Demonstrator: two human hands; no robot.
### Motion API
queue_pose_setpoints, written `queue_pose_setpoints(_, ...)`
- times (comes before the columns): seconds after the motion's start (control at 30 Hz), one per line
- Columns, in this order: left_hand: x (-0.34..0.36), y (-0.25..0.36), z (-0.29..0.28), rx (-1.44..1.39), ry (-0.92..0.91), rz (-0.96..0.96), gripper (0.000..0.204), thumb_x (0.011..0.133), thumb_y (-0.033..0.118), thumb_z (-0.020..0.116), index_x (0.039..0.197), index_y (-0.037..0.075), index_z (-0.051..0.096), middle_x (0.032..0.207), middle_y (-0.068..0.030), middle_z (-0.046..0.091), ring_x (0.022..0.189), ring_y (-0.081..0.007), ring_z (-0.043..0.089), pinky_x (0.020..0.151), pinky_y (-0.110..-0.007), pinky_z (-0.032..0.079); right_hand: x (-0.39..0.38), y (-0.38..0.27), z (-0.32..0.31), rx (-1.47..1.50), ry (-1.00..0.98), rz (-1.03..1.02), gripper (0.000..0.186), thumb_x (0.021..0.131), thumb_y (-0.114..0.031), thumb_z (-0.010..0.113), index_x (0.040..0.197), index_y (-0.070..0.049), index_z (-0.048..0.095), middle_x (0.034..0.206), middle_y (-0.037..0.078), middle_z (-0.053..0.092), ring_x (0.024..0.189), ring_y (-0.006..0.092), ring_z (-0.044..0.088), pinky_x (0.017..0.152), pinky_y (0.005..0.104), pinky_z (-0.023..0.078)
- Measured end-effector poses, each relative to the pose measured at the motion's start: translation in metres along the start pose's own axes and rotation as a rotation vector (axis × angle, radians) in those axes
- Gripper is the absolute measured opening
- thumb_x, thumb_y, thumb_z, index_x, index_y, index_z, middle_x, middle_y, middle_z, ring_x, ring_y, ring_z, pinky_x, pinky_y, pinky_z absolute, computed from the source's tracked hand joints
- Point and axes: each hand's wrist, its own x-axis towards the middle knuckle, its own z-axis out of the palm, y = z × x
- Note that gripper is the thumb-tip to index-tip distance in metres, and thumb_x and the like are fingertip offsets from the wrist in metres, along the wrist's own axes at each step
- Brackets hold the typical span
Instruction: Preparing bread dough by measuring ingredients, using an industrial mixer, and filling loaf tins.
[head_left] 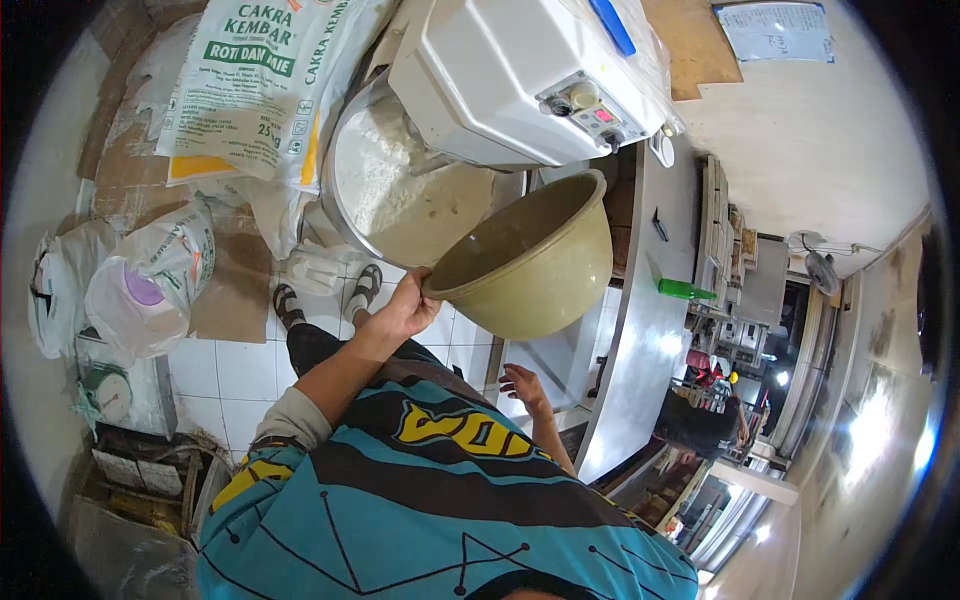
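My left hand [410, 306] is closed on the rim of an olive-green plastic basin [545, 285]. The basin is tilted beside a big metal mixing bowl [337, 205], and its inside looks bare where it shows. White flour and a pale, wetter-looking mass [440, 205] lie in that bowl. Over it juts the white mixer head [480, 75], with a control panel [600, 110] on its side. Apart from the basin, on its near side, my right hand [522, 386] has its fingers spread and holds nothing.
Flour sacks [235, 100] stand at the far left. Nearer are plastic bags [155, 280] and a dial scale [115, 390]. A long metal counter [640, 330] runs along the right with a green bottle [686, 290] on it. Another person [700, 420] is farther right.
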Motion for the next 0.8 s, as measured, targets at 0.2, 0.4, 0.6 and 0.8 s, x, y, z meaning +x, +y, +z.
queue_pose_setpoints(0.2, 0.003, 0.002, -0.005, -0.046, -0.043, -0.016, 0.022, 0.098, 0.013, 0.039, 0.092, 0.002, 0.056, 0.068, -0.0029, 0.056, 0.045, -0.0075, 0.048, 0.033, -0.016, 0.038, 0.004, 0.006, -0.004, -0.022, -0.003, 0.026, 0.046, 0.096, -0.032, 0.052, 0.132, -0.003, 0.051, 0.101, 0.011, 0.067, 0.078, 0.0184, 0.065, 0.065, 0.0314, 0.049)
queue_pose_setpoints(0.4, 0.005, 0.000, -0.001, -0.039, -0.006, 0.012, 0.022, 0.098, 0.014, 0.040, 0.088, 0.003, 0.056, 0.066, -0.0025, 0.055, 0.044, -0.0077, 0.048, 0.032, -0.016, 0.037, 0.005, 0.006, -0.007, -0.036, 0.024, 0.036, 0.044, 0.095, -0.035, 0.053, 0.128, -0.006, 0.055, 0.098, 0.010, 0.069, 0.077, 0.0190, 0.066, 0.067, 0.0337, 0.050)
queue_pose_setpoints(0.6, 0.007, -0.001, 0.001, -0.060, -0.001, -0.004, 0.022, 0.098, 0.015, 0.041, 0.086, 0.003, 0.055, 0.066, -0.0030, 0.056, 0.044, -0.0082, 0.049, 0.032, -0.015, 0.037, -0.007, -0.014, -0.007, -0.054, 0.016, 0.005, 0.046, 0.096, -0.033, 0.052, 0.131, -0.004, 0.052, 0.102, 0.011, 0.068, 0.081, 0.0190, 0.065, 0.067, 0.0317, 0.049)
queue_pose_setpoints(0.8, 0.008, 0.000, 0.002, -0.077, 0.007, -0.018, 0.022, 0.097, 0.015, 0.040, 0.087, 0.003, 0.055, 0.066, -0.0033, 0.055, 0.044, -0.0088, 0.048, 0.032, -0.015, 0.037, 0.005, -0.002, -0.012, -0.046, 0.031, -0.009, 0.045, 0.094, -0.033, 0.053, 0.128, -0.003, 0.055, 0.098, 0.011, 0.069, 0.076, 0.0188, 0.067, 0.065, 0.0324, 0.051)
